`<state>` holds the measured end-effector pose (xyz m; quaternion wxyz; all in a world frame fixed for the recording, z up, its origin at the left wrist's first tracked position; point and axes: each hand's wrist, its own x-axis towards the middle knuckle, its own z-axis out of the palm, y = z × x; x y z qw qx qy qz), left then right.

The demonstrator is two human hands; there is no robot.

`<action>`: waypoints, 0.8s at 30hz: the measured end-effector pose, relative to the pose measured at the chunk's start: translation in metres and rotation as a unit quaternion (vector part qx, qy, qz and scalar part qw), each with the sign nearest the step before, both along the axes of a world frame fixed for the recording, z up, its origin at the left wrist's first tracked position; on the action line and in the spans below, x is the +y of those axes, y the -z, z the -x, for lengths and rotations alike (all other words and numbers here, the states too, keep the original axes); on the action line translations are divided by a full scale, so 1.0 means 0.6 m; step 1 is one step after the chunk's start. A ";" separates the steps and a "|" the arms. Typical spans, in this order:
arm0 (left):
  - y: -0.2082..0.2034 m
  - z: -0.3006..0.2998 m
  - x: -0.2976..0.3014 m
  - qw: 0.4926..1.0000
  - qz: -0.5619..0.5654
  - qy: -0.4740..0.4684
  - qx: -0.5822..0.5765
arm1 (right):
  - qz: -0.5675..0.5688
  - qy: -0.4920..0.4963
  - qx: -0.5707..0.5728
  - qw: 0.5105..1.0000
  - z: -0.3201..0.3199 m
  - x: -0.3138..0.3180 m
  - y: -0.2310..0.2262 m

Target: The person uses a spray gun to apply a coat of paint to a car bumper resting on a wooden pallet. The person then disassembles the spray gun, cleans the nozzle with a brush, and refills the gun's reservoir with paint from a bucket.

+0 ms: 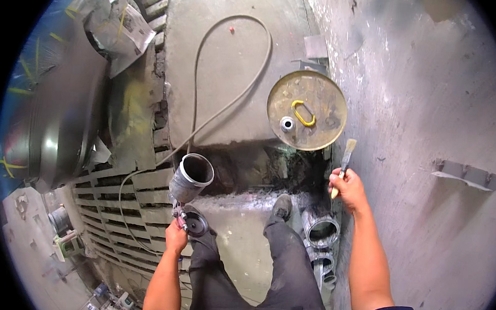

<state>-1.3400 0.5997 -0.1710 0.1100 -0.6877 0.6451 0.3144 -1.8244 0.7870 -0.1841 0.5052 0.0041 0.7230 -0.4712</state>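
My left hand (176,237) is closed round the handle of a spray gun (180,212). Its grey metal cup (187,184) stands on top without a cover, its round mouth facing up. A round dark lid (197,224) shows just beside that hand; whether my fingers hold it I cannot tell. In my right hand (349,191) is a paintbrush (345,161), gripped by its pale handle with the bristles upward. Ahead of the brush stands a drum with a round, stained top (325,94). On it lie a yellow carabiner-shaped loop (303,113) and a small metal ring-like piece (287,124).
A grey hose (270,42) loops over the floor. Slatted grating (125,215) lies to the left, below a dark glossy car part (62,126) and masking sheets (119,28). Several open tins (321,232) stand by my right leg, along the grey wall (421,109).
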 end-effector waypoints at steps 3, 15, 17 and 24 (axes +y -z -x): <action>0.014 -0.018 0.007 0.999 -0.010 0.030 0.001 | 0.019 0.005 0.144 0.989 -0.025 0.004 -0.016; 0.165 -0.033 0.040 0.956 -0.210 0.087 -0.184 | -0.218 0.088 -0.029 0.972 -0.175 0.072 0.155; 0.176 -0.045 0.040 0.943 -0.238 0.095 -0.213 | -0.225 0.048 0.081 0.970 -0.175 0.051 0.149; 0.196 -0.023 0.031 0.921 -0.302 0.058 -0.241 | -0.029 0.017 0.157 0.987 -0.035 -0.131 0.084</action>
